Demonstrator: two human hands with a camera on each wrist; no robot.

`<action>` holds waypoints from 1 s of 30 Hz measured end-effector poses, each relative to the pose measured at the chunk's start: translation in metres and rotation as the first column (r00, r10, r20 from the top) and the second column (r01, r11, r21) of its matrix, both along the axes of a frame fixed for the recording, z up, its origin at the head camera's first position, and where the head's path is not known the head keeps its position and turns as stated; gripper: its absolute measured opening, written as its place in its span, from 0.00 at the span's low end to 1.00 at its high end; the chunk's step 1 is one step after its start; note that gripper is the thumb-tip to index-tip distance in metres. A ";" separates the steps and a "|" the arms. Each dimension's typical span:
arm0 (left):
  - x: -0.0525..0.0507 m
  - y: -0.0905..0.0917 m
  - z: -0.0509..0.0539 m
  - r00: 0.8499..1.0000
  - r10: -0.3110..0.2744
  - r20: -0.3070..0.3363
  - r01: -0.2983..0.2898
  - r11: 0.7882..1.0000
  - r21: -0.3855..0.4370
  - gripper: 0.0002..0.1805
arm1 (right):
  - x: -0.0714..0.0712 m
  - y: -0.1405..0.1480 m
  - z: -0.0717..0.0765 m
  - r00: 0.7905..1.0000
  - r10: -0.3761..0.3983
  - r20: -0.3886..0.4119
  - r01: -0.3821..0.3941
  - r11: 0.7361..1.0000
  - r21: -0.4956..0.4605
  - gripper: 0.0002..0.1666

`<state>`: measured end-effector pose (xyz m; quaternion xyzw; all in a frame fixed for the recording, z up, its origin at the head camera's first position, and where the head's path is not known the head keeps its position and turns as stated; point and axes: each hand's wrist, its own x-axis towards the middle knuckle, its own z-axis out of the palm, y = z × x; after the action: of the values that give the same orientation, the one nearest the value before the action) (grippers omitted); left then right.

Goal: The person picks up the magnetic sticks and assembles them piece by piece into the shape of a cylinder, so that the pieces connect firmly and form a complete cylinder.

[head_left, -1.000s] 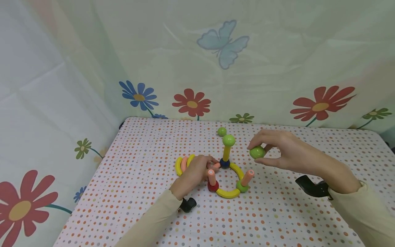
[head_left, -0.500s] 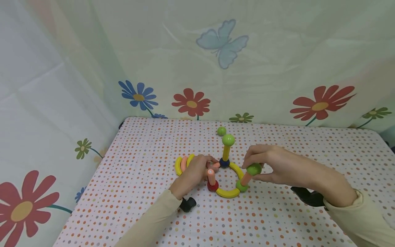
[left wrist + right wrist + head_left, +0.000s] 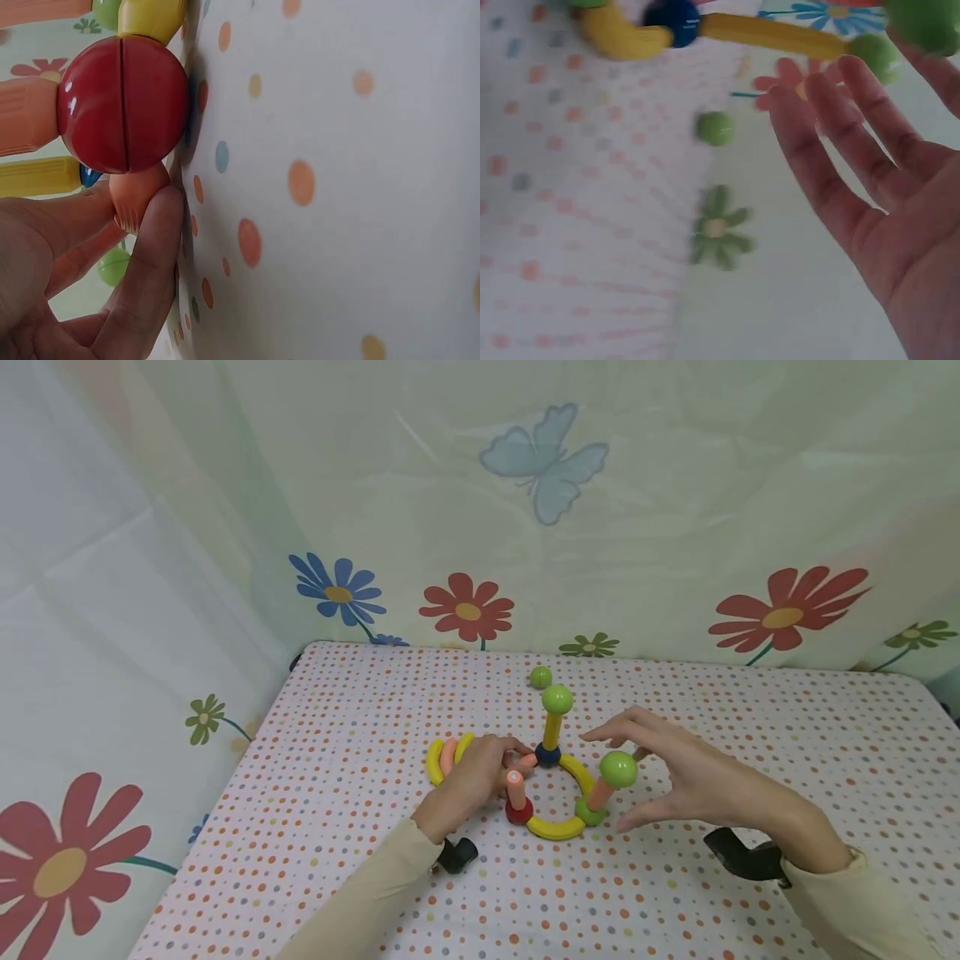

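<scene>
A ring of curved yellow and pink sticks joined by a red ball [image 3: 519, 811], a navy ball [image 3: 547, 754] and a green joint ball [image 3: 590, 811] lies on the table. My left hand [image 3: 474, 777] pinches the curved pink stick [image 3: 139, 193] beside the red ball. My right hand [image 3: 693, 772], fingers spread, is just right of a green ball [image 3: 618, 769] that sits on a tilted pink stick [image 3: 600, 795]. Another green ball [image 3: 557, 699] tops the upright yellow stick [image 3: 552, 732]. The pink stick [image 3: 515, 787] on the red ball has a bare end.
Loose curved yellow and pink sticks [image 3: 448, 757] lie left of the ring, partly behind my left hand. A loose green ball [image 3: 541, 677] rests near the back of the dotted table [image 3: 360, 827]. A flowered cloth [image 3: 652, 527] hangs behind.
My right hand has brought the green ball down onto the right pink stick, let go of it and spread its fingers. My left hand has kept its hold.
</scene>
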<state>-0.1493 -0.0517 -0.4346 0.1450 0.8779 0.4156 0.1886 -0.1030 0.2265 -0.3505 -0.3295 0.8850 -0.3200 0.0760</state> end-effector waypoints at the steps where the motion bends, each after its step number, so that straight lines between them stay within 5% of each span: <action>1: 0.000 0.000 0.000 1.000 -0.001 0.011 0.001 1.000 0.010 0.18 | -0.001 0.006 -0.010 0.999 -0.008 0.051 0.010 0.999 -0.033 0.51; 3: -0.001 0.001 -0.001 1.000 -0.005 0.010 0.005 1.000 0.011 0.18 | -0.003 0.015 -0.031 0.988 0.006 0.153 0.010 0.994 -0.105 0.48; 6: -0.002 0.002 -0.001 1.000 -0.010 -0.004 0.010 1.000 -0.013 0.17 | -0.006 0.021 -0.059 0.941 0.059 0.333 0.003 0.983 -0.181 0.40; 10: -0.005 0.002 -0.001 0.998 -0.055 -0.030 0.054 0.997 -0.049 0.16 | -0.006 0.014 -0.078 0.906 0.094 0.412 -0.002 0.976 -0.219 0.23; 14: -0.008 -0.001 0.001 0.996 -0.090 -0.015 0.089 0.995 -0.037 0.16 | -0.007 0.001 -0.078 0.926 0.117 0.358 -0.042 0.977 -0.210 0.12; 22: -0.024 -0.006 0.017 0.992 -0.123 0.041 0.126 0.990 -0.071 0.17 | -0.006 -0.012 -0.077 0.946 0.076 0.315 -0.025 0.986 -0.165 0.12; 27: -0.057 -0.003 0.030 0.980 -0.131 -0.149 0.109 0.983 -0.145 0.17 | -0.003 -0.013 -0.079 0.951 0.033 0.309 0.013 0.989 -0.147 0.12; 30: -0.080 0.002 0.035 0.931 -0.192 -0.311 0.134 0.971 -0.197 0.20 | -0.002 -0.014 -0.080 0.942 0.019 0.336 0.032 0.989 -0.145 0.13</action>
<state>-0.2289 -0.0502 -0.4001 0.2677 0.9144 0.2911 0.0860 -0.1051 0.2128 -0.4300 -0.2720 0.8337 -0.4368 0.2002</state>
